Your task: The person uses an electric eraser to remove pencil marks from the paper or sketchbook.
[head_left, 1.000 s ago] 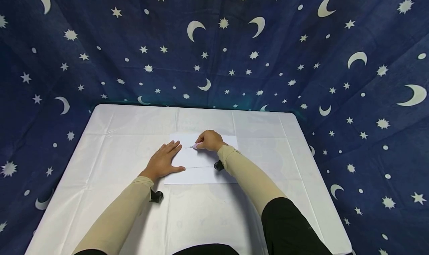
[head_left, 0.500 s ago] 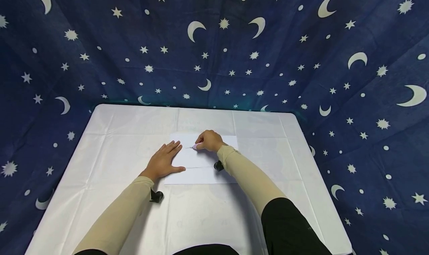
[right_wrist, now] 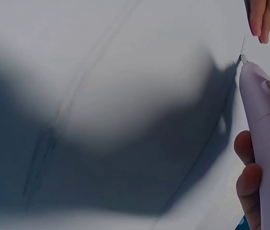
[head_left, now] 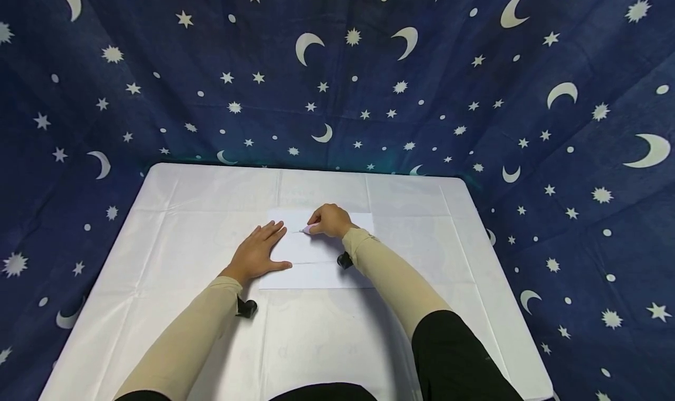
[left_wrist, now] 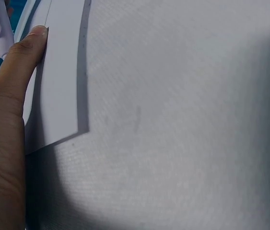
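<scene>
A white paper sheet (head_left: 321,275) lies on the white-covered table. My left hand (head_left: 256,253) rests on its left part with fingers spread; in the left wrist view its thumb (left_wrist: 27,50) presses on the paper. My right hand (head_left: 330,220) grips a thick lilac pen-shaped tool (right_wrist: 267,124) with a short grey tip, thumb on its upper side and fingers curled below. That tip touches or nearly touches a thin line on the paper, just right of the left fingertips. Whether the tip is a blade or something else, I cannot tell.
The table (head_left: 174,237) has a creased white cover. A dark blue curtain (head_left: 337,72) with moons and stars hangs behind it and along both sides. Small black wrist cameras sit under both wrists. Another faint horizontal line crosses the lower part of the sheet.
</scene>
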Demonstrator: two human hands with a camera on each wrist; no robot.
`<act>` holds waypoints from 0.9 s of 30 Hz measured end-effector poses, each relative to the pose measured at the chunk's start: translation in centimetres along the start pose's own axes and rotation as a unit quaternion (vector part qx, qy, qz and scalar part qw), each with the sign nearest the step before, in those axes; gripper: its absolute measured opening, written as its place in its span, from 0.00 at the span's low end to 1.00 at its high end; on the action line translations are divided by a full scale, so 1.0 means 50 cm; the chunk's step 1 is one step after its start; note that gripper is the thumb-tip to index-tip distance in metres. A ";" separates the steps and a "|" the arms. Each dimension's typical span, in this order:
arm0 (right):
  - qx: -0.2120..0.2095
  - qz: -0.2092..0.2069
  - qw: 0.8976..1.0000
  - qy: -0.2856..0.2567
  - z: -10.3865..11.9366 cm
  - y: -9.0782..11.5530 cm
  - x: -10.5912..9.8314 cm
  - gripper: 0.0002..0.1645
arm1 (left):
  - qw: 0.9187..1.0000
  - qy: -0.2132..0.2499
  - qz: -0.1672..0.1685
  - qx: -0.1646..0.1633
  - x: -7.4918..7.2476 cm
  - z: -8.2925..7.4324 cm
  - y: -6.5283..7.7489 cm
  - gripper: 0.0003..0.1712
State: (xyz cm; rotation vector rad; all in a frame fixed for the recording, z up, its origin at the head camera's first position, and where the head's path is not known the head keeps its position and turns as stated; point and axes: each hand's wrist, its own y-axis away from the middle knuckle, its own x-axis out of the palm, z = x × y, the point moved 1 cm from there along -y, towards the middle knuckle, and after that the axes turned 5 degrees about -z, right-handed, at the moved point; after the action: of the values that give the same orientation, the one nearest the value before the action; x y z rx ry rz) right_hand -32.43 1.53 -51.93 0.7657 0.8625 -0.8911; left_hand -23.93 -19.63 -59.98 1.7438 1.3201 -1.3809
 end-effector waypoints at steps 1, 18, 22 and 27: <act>-0.002 0.000 1.000 0.000 0.001 0.000 0.001 0.12 | 1.000 0.002 -0.001 0.000 0.000 -0.001 -0.001 0.58; -0.015 0.008 1.000 -0.001 0.009 0.000 0.003 0.13 | 1.000 0.003 -0.004 0.007 -0.007 -0.003 -0.001 0.58; -0.005 0.005 1.000 0.005 0.006 0.001 0.002 0.13 | 1.000 0.002 -0.005 0.006 -0.007 -0.004 0.000 0.58; 0.000 0.001 1.000 0.003 0.001 0.002 0.000 0.14 | 1.000 -0.004 -0.007 0.008 -0.005 -0.003 -0.001 0.58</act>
State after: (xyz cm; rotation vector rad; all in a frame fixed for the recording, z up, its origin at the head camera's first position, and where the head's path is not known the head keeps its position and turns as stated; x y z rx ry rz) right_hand -32.33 1.52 -51.90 0.7695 0.8669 -0.8873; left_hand -23.93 -19.57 -59.67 1.7415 1.3231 -1.4074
